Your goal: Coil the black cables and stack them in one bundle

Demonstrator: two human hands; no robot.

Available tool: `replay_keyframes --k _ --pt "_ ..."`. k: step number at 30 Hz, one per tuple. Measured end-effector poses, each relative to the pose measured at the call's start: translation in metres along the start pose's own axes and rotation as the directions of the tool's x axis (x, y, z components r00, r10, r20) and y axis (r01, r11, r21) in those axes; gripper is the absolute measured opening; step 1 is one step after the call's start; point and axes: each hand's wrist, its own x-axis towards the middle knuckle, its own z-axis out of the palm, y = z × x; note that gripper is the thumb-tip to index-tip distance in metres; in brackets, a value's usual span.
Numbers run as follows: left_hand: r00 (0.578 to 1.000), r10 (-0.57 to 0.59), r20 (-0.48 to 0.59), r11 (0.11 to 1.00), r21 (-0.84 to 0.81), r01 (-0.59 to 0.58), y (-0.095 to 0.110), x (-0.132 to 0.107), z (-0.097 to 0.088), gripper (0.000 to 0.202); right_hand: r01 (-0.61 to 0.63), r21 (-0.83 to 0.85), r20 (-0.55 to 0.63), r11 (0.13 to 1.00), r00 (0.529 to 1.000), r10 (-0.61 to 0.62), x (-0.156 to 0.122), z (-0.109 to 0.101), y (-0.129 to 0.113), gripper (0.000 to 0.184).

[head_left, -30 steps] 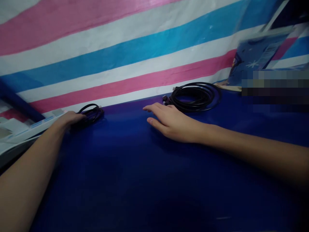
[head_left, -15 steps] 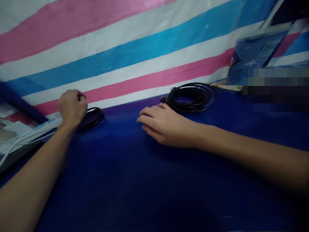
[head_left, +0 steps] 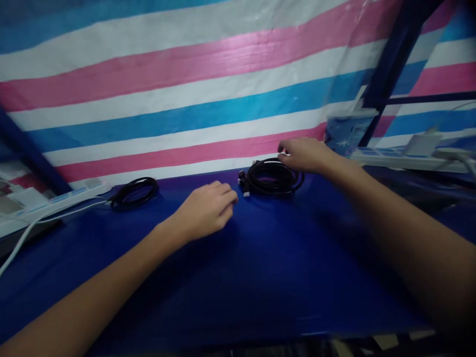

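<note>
A coil of black cable [head_left: 273, 191] lies on the blue table near the striped sheet, its plugs [head_left: 243, 182] at its left end. At the coil's back right side is my right hand [head_left: 303, 152], fingers bent and apart from the thumb; I cannot tell whether they touch the cable. My left hand [head_left: 206, 209] hovers over the table just left of the plugs, its fingers loosely curled and nothing visible in them. Farther left rests a smaller coil of black cable [head_left: 136, 198], with neither hand on it.
White power strips stand at the left [head_left: 59, 202] and right [head_left: 394, 158], with white cords. A blue patterned container [head_left: 344, 131] is behind my right wrist. The striped sheet [head_left: 186, 119] backs the blue table [head_left: 260, 277]; dark frame posts [head_left: 394, 64] rise at the sides.
My left hand has left the smaller coil and moved right. My right hand has shifted from in front of the larger coil to its back right side. The view has also shifted.
</note>
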Motion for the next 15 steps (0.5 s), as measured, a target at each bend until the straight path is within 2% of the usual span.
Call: replay_keyframes --k 2,5,9,12,15 --pt "0.999 0.025 0.046 1.0 -0.003 -0.025 0.005 0.0 0.007 0.023 -0.094 0.075 0.125 0.993 0.989 0.084 0.004 0.005 0.018 0.047" --pt "0.995 -0.099 0.029 0.994 -0.044 0.1 -0.003 -0.002 0.009 0.022 -0.167 0.187 0.257 0.968 0.959 0.116 0.006 0.015 0.032 0.047" --pt "0.964 -0.267 -0.008 0.96 -0.093 0.265 -0.019 -0.003 0.005 0.023 -0.256 0.203 0.328 0.945 0.927 0.181 0.006 0.027 0.03 0.039" --pt "0.954 -0.299 0.001 0.95 -0.09 0.298 -0.022 -0.002 0.005 0.023 -0.301 0.181 0.375 0.936 0.901 0.217 0.005 0.027 0.024 0.034" --pt "0.954 -0.3 0.011 0.95 -0.083 0.3 -0.02 -0.001 0.005 0.022 -0.299 0.135 0.386 0.945 0.894 0.227 0.003 0.022 0.017 0.03"
